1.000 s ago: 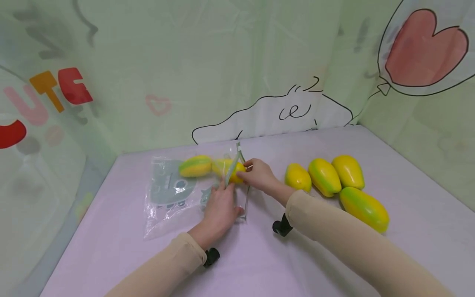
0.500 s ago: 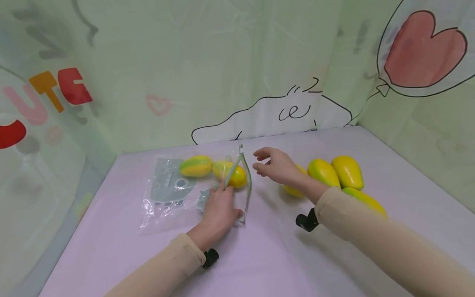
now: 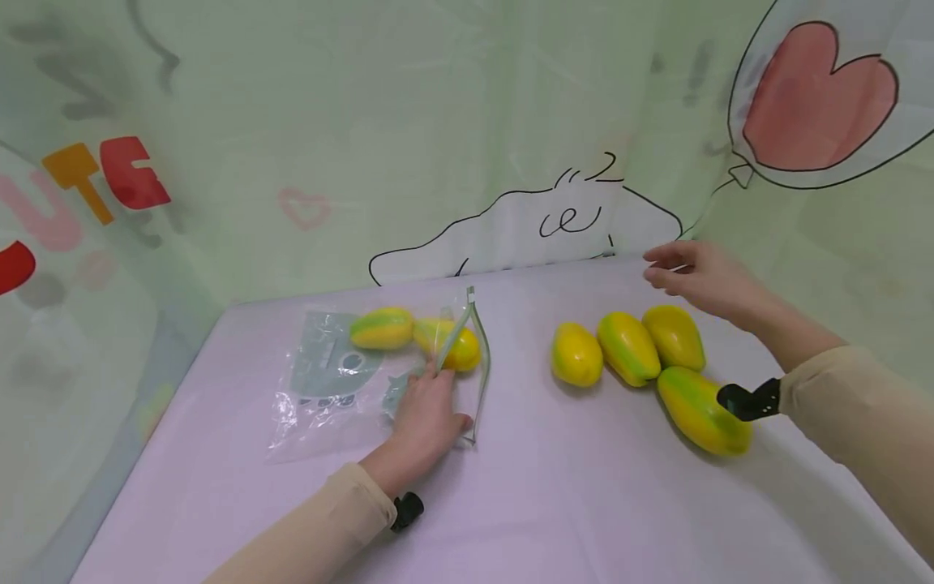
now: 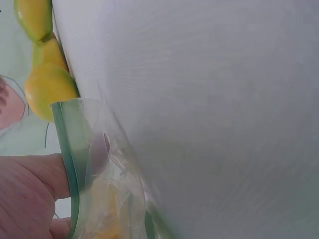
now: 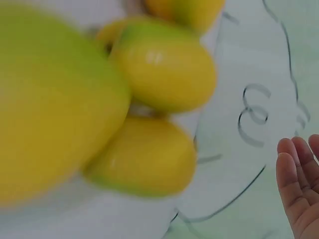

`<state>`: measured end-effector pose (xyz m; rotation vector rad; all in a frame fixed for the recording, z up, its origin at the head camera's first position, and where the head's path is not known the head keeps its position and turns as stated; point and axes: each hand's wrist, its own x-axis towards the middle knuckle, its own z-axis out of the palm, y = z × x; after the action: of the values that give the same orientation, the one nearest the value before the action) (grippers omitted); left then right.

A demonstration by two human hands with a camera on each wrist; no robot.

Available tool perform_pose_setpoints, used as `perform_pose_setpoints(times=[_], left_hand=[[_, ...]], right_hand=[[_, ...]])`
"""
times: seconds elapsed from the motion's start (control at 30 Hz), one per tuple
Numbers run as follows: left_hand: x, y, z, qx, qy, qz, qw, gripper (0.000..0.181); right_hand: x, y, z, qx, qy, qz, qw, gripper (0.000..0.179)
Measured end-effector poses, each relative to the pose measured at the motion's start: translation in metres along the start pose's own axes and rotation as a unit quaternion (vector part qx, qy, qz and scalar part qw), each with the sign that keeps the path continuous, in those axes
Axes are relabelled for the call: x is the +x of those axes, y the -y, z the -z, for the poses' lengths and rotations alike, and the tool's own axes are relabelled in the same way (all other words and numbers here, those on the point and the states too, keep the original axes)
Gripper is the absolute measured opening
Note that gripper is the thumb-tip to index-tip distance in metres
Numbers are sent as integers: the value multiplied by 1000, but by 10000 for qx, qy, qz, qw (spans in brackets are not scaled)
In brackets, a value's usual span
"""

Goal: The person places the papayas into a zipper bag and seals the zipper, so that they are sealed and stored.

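Observation:
A clear zip bag (image 3: 310, 434) with a grey-green cartoon print lies flat on the table, its green zip strip (image 3: 483, 389) parted at the right end. Inside it are two yellow-green mangoes, a far mango (image 3: 382, 328) and one near the mouth (image 3: 463, 350). My left hand (image 3: 426, 414) grips the mouth's near edge; in the left wrist view the thumb (image 4: 47, 172) passes behind the strip and shows through the plastic. My right hand (image 3: 704, 280) is raised behind the loose mangoes, holding nothing, its fingers (image 5: 287, 174) loosely bent.
Several loose mangoes stand grouped on the right: one on the left (image 3: 577, 354), two behind (image 3: 627, 349), and one in front (image 3: 704, 414). The lilac tablecloth (image 3: 554, 503) reaches a printed fabric wall (image 3: 409, 146) at the back.
My right hand has let go of the mango in the bag's mouth and moved right, past the loose mangoes. The left hand keeps its place at the bag.

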<state>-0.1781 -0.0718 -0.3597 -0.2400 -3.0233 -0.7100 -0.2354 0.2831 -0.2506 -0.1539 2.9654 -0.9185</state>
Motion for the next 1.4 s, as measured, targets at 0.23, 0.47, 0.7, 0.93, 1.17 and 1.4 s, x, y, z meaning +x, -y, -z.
perform_pose_setpoints(times=[0.23,0.47,0.7,0.93,1.17,1.4], left_hand=[[-1,4,1,-60,64,45,10000,72],[-3,4,-2,-159,60,-20,9999,70],[-3,3,-2,-110,24,-100,9999,67],[-1,3,-2,-132,4,-139,9998,67],[-1,4,-1,-178,-23,-183,9997,62],[-1,6,-2,-173,-24,-161,9997,61]], right_hand=[[3,-44,19,-483,485,-255,9973,66],[15,-72,8,-850,1282,-374,9874,76],[22,-81,1,-705,1940,-425,9775,86],[25,-82,-1,-659,2106,-537,9739,86],[25,-82,-4,-599,2104,-538,9743,83],[26,-89,-7,-575,1974,-440,9776,84]])
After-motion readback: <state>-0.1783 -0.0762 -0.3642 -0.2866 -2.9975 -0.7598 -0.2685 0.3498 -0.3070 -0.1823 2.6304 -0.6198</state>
